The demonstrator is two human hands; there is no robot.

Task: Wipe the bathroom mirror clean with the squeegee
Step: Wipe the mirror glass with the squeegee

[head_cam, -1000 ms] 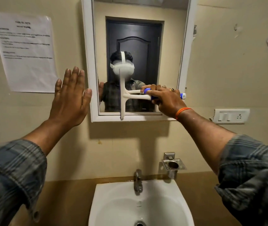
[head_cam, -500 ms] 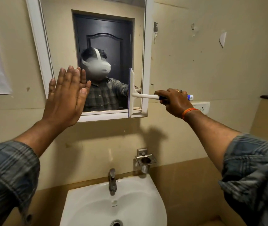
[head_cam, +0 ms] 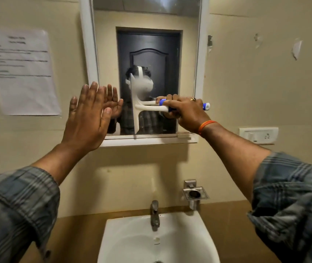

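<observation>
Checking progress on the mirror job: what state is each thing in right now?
squeegee: blade upright against the glass.
mirror: being wiped.
right hand: grips the squeegee handle.
left hand: open, fingers straight, raised by the frame.
tap: no water running.

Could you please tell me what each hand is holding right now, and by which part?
The right hand grips the squeegee by its blue handle. The left hand is open and holds nothing.

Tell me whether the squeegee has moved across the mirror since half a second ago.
Yes. The squeegee has slid leftward: its blade was beside the mirror frame's right edge, and now stands left of the glass's middle.
</observation>
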